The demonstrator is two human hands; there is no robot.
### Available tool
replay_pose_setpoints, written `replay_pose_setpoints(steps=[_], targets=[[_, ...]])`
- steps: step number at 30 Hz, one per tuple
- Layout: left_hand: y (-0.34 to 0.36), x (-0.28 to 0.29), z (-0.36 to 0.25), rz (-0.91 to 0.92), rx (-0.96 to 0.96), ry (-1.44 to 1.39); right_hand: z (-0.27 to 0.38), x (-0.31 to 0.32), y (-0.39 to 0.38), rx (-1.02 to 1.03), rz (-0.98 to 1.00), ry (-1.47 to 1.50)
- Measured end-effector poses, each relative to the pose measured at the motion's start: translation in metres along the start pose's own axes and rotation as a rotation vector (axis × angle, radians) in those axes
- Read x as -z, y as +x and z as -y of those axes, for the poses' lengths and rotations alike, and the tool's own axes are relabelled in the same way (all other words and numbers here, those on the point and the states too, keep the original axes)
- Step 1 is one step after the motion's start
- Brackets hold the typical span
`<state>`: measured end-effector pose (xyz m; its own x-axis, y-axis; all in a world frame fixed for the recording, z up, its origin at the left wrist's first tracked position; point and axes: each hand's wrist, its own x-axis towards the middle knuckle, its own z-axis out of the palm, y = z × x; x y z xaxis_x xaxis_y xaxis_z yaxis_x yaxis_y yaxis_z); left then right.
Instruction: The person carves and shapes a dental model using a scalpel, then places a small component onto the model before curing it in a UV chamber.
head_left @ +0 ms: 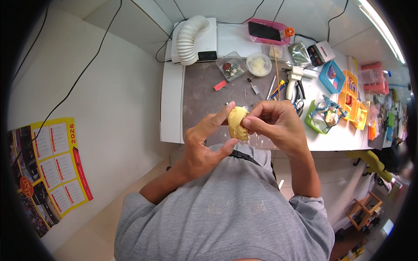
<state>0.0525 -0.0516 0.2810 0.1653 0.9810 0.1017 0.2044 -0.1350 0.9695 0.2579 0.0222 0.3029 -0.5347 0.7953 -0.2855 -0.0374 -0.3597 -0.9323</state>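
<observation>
Between my hands, over the near edge of the workbench, is a small yellow dental cast (237, 123) with a smooth upper part and a bumpy lower edge. My left hand (206, 138) holds it from the left, fingers at its top and thumb at its lower end. At its right side, my right hand (275, 123) has thumb and forefinger pinched together against the cast. Whether a small tool sits in that pinch is hidden by the fingers.
Behind my hands, the grey bench top (198, 91) bears a clear box of small parts (231, 66), a white bowl (258, 64) and a handpiece (294, 82). A white hose (190, 37) stands back left. A green tray with a blue articulator (325, 114) and orange trays (349, 95) lie right.
</observation>
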Motion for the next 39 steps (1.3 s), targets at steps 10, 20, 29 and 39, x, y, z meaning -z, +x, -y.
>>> replay_pose_setpoints(steps=[10, 20, 29, 39], targets=[[0.005, -0.003, -0.007, -0.023, -0.030, -0.220, 0.007, 0.000, -0.010, 0.183, -0.303, -0.041], [0.011, 0.006, -0.024, 0.167, 0.434, -0.919, 0.000, 0.006, -0.016, 0.671, -0.452, -0.296], [0.008, 0.006, -0.027, 0.160, 0.438, -0.984, 0.031, -0.002, -0.013, 0.822, -0.123, -0.701], [0.000, 0.012, -0.017, 0.253, 0.373, -1.057, 0.044, -0.009, -0.005, 0.833, -0.020, -0.938]])
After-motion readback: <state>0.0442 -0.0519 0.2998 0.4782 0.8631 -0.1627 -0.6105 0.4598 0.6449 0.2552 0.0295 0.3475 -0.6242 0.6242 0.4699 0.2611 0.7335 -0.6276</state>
